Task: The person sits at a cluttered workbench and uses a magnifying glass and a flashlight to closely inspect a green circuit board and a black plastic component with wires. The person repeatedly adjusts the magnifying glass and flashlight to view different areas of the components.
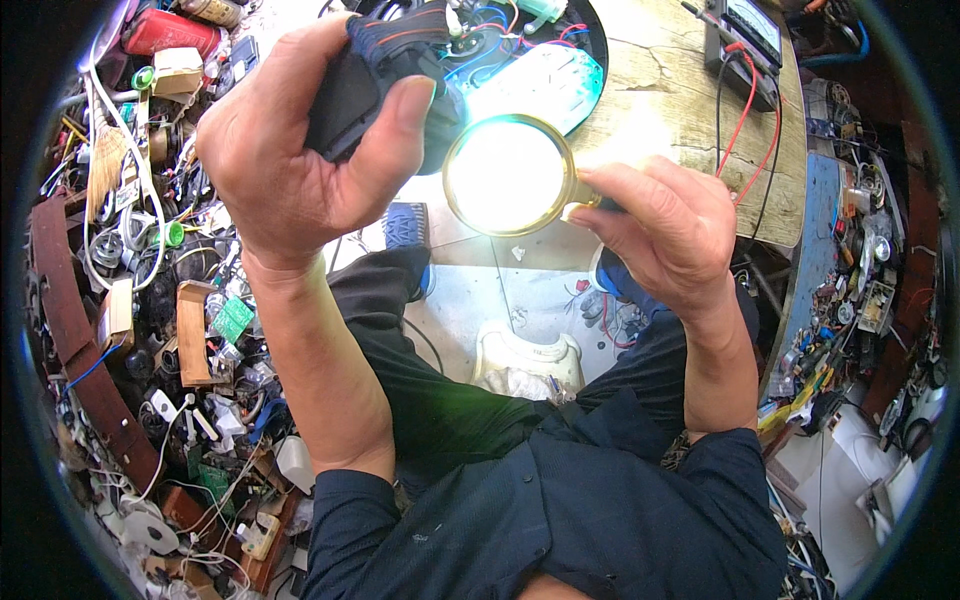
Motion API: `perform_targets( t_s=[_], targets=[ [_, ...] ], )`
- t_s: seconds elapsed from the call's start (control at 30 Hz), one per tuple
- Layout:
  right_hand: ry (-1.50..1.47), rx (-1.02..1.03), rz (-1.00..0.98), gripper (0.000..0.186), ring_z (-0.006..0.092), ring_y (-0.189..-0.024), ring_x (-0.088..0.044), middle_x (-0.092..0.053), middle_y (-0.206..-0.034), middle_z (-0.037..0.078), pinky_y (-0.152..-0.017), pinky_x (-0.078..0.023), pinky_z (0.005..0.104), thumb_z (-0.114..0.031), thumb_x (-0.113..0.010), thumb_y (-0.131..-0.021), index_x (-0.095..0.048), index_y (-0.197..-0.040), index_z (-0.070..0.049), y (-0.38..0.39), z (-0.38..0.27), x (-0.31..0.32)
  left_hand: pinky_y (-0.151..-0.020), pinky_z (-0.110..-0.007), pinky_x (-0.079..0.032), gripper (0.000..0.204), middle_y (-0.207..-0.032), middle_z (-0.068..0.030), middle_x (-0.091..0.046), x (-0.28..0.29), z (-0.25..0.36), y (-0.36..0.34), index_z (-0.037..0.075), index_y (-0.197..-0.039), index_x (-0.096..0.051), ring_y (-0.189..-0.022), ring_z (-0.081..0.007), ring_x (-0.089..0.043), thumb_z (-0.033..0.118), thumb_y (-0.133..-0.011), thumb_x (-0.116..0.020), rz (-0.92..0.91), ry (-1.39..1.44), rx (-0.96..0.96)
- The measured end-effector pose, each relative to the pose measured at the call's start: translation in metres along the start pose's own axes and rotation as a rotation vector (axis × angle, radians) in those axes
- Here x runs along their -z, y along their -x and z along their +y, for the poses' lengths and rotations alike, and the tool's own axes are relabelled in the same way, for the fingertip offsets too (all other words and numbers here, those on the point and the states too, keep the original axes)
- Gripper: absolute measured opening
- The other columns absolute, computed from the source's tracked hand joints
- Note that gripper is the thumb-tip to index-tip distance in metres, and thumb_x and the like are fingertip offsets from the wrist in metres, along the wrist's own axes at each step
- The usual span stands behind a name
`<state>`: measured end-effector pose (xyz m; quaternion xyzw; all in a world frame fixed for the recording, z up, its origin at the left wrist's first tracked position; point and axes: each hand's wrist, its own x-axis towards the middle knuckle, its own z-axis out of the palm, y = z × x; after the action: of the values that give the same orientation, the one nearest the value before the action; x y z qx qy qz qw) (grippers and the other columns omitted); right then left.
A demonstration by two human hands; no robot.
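Two bare hands are holding things up in front of the person. The left hand [290, 175] is curling partway closed around a dark thing [340, 100], and its thumb is pressing toward the near side. Some fingers are hiding, so I cannot tell how they are sitting. By those fingers, a dark strap [405, 32] with orange lines is lying along the top.

The right hand [665, 220] is nearly closing, pinching the edge of a round disc [505, 175] between thumb and fingers. That disc is shining white inside its gold rim, between both hands.

Just past the disc, a pale plastic piece [545, 85] is lying near thin coloured wires [490, 40]. Beyond the right hand, a wooden table [655, 85] is spreading out, and a meter [748, 40] is sitting on it with a red wire [735, 140] hanging.

Below the left hand, a blue shoe [405, 225] is resting on the floor [455, 290]. Left of that hand, a red can [172, 33] and a broom [105, 165] are lying among many odd parts [195, 235].
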<state>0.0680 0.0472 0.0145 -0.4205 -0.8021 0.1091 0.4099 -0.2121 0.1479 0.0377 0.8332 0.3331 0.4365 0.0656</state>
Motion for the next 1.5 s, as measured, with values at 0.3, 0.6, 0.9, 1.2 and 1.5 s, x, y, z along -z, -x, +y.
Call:
perform_targets(
  t_s=[0.3, 0.6, 0.9, 1.2, 1.5],
  targets=[
    [0.026, -0.004, -0.022, 0.038, 0.0242, -0.062, -0.065, -0.071, -0.080, 0.008, -0.054, -0.050, 0.0353, -0.010, -0.090, -0.074, -0.074, -0.108, -0.005, 0.0009, 0.0000, 0.0004, -0.062, -0.021, -0.050, 0.033, -0.078, -0.0043, -0.072, 0.0025, -0.0006, -0.0013, -0.002, -0.112, -0.073, -0.064, -0.0074, -0.064, 0.023, -0.091, -0.079, -0.019, 0.007, 0.001],
    [0.049, -0.033, -0.036, 0.035, 0.0260, -0.067, -0.070, -0.072, -0.083, 0.010, -0.058, -0.053, 0.0355, -0.011, -0.090, -0.075, -0.071, -0.104, -0.002, -0.0014, -0.0051, 0.0031, -0.061, -0.021, -0.049, 0.032, -0.077, -0.0039, -0.071, 0.0019, -0.0013, -0.0024, -0.002, -0.112, -0.073, -0.064, -0.0071, -0.064, 0.022, -0.091, -0.078, -0.008, 0.009, -0.011],
    [0.043, -0.027, -0.049, 0.034, 0.0250, -0.066, -0.069, -0.072, -0.081, 0.009, -0.057, -0.052, 0.0353, -0.011, -0.090, -0.076, -0.071, -0.103, -0.002, -0.0013, -0.0060, 0.0028, -0.061, -0.021, -0.050, 0.033, -0.078, -0.0046, -0.072, 0.0013, -0.0033, -0.0030, -0.002, -0.112, -0.073, -0.064, -0.0080, -0.065, 0.022, -0.091, -0.078, -0.009, 0.013, -0.037],
    [0.032, 0.006, -0.065, 0.042, 0.0267, -0.069, -0.069, -0.074, -0.090, 0.011, -0.059, -0.052, 0.0342, -0.013, -0.090, -0.076, -0.069, -0.110, -0.001, 0.0028, -0.0015, 0.0011, -0.061, -0.022, -0.050, 0.033, -0.078, -0.0057, -0.072, 0.0032, -0.0026, -0.0019, -0.002, -0.111, -0.073, -0.064, -0.0088, -0.065, 0.024, -0.091, -0.078, -0.013, 0.004, -0.023],
    [0.039, -0.006, -0.059, 0.043, 0.0263, -0.069, -0.069, -0.073, -0.090, 0.013, -0.059, -0.051, 0.0341, -0.011, -0.091, -0.073, -0.069, -0.109, -0.001, 0.0058, 0.0006, 0.0062, -0.062, -0.022, -0.049, 0.032, -0.078, -0.0046, -0.071, -0.0002, 0.0022, -0.0012, -0.001, -0.111, -0.073, -0.064, -0.0085, -0.063, 0.023, -0.091, -0.078, 0.010, 0.007, 0.004]
  ],
)
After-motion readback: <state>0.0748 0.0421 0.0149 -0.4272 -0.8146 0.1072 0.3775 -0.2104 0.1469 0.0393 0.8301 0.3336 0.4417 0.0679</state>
